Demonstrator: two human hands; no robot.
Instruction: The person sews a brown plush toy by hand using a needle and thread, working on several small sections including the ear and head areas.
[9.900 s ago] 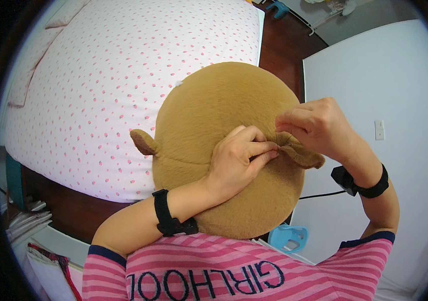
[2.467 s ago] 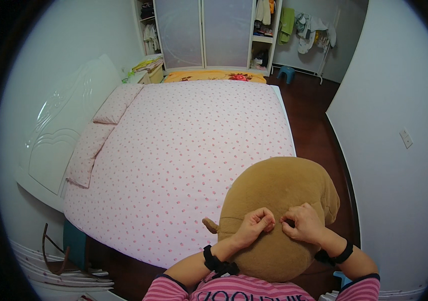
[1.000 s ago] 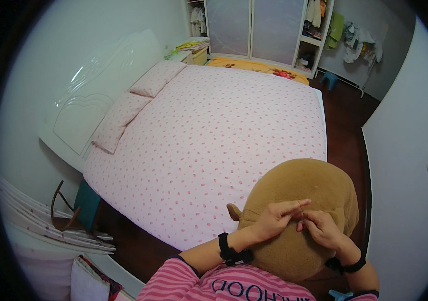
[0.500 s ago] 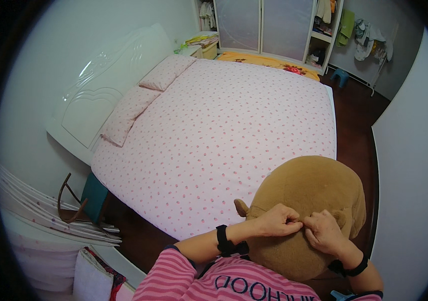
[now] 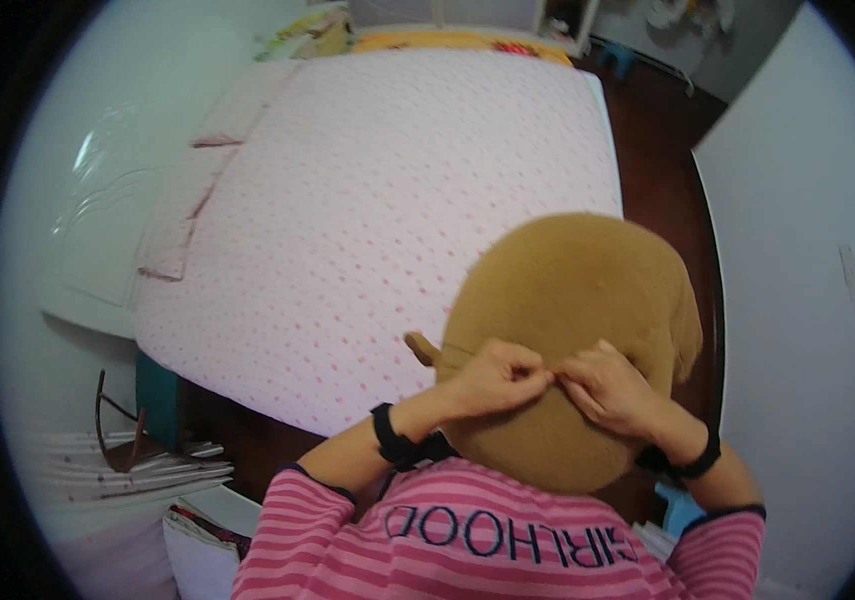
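Note:
A large, round brown plush toy (image 5: 557,290) is held in front of my chest, over the near right corner of the bed. A small ear-like tab (image 5: 421,349) sticks out at its left side. My left hand (image 5: 502,380) is closed in a pinch on the plush. Right beside it, my right hand (image 5: 612,390) pinches the same spot, the fingertips of both hands nearly meeting. Whether a seam or a zip lies between the fingers is too small to tell. Black bands circle both wrists.
The bed (image 5: 367,200) has a pale pink patterned sheet, with pillows (image 5: 237,110) by the white headboard (image 5: 97,220). A white wall panel (image 5: 797,250) stands close on the right. A blue stool (image 5: 618,62) sits at the far right; a teal chair (image 5: 157,395) is at lower left.
The view has tipped downward, so the bed and the plush toy sit higher in the picture. Both hands keep their pinch on the toy.

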